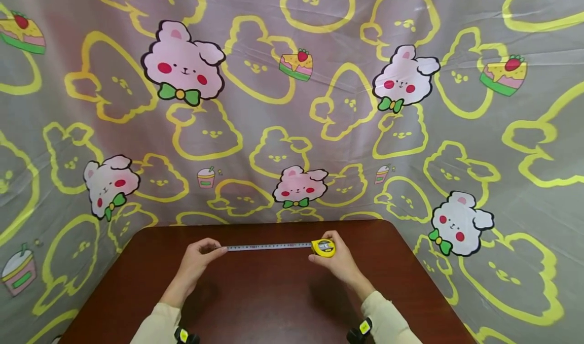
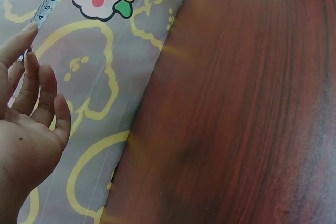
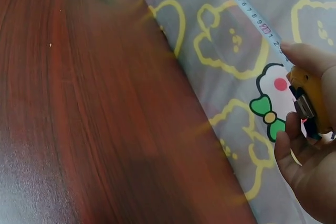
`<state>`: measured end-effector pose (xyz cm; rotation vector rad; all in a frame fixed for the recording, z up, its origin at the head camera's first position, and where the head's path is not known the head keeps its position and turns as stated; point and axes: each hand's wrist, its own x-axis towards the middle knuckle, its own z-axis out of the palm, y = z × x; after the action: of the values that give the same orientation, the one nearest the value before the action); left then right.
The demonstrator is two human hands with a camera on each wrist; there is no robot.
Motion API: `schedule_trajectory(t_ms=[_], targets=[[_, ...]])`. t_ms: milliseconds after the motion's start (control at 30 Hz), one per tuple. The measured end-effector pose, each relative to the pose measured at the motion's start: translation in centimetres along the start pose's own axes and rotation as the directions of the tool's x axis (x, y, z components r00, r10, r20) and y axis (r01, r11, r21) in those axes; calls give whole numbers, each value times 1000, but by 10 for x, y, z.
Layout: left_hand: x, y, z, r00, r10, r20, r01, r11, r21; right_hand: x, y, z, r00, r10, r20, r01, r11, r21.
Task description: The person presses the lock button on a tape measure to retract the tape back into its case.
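Observation:
A yellow tape measure (image 1: 323, 248) sits in my right hand (image 1: 339, 263), gripped between thumb and fingers. Its white blade (image 1: 269, 246) is drawn out to the left, straight and roughly level above the table. At the far end, my left hand (image 1: 193, 265) pinches the blade's tip between thumb and index finger. In the left wrist view the other fingers of the left hand (image 2: 34, 108) are loosely bent below the blade (image 2: 50, 4). The right wrist view shows the tape case (image 3: 310, 95) in the right hand (image 3: 312, 166), with the blade (image 3: 252, 17) leaving it.
Under both hands lies a dark reddish-brown wooden table (image 1: 269, 293) with rounded far corners. A grey curtain (image 1: 255, 181) printed with yellow outlines and white bunnies hangs behind the table and along its sides. Black devices with yellow tags are strapped near both sleeves (image 1: 388, 318).

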<state>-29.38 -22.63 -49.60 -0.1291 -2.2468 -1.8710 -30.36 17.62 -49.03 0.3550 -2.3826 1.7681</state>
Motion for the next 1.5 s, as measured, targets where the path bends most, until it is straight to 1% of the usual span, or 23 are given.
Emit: schedule_trajectory(t_ms=[133,333,500,600,700,733,800,867,933,967,1100,1200,1333,1500], targets=[[1,3,8,1000,8,-8,-8,1000,-26,2,2,5,1000,9,-14,-9,1000,13],[0,10,21,1000,28,-6,-28,997,-75,3,-4,13,1000,-25,-2,25,999,33],[0,13,29,999,44,-9,-45,992,-122,4,-6,19,999,-41,-10,41,999,27],[0,12,32,999,40,-11,-41,989,-144,3,-6,20,999,-33,-23,34,999,26],[-1,14,35,1000,21,-17,-23,989,-144,2,-6,21,999,-33,-27,34,999,32],[-1,13,37,1000,26,-16,-28,988,-150,2,-6,22,999,-25,-30,26,999,33],[-1,13,40,1000,28,-14,-30,987,-155,-2,-18,22,999,-29,-29,30,999,42],[-1,12,44,999,43,-11,-44,985,-167,-7,-31,22,999,-25,-26,27,998,49],[-2,8,48,998,57,-9,-58,980,-188,-12,-42,23,999,-19,-26,20,998,52],[-2,7,51,999,52,-11,-53,980,-192,-13,-44,24,999,-25,-24,27,998,58],[-5,4,63,999,42,-24,-47,975,-219,-7,-26,32,999,-22,-36,24,998,57],[-7,3,68,999,36,-36,-44,971,-233,-4,-13,40,999,-24,-38,26,998,55],[-8,4,74,998,43,-37,-51,970,-238,-3,-10,46,999,-36,-32,38,998,54],[-7,6,78,998,40,-46,-50,970,-239,-3,-13,53,998,-56,-32,57,997,56]])
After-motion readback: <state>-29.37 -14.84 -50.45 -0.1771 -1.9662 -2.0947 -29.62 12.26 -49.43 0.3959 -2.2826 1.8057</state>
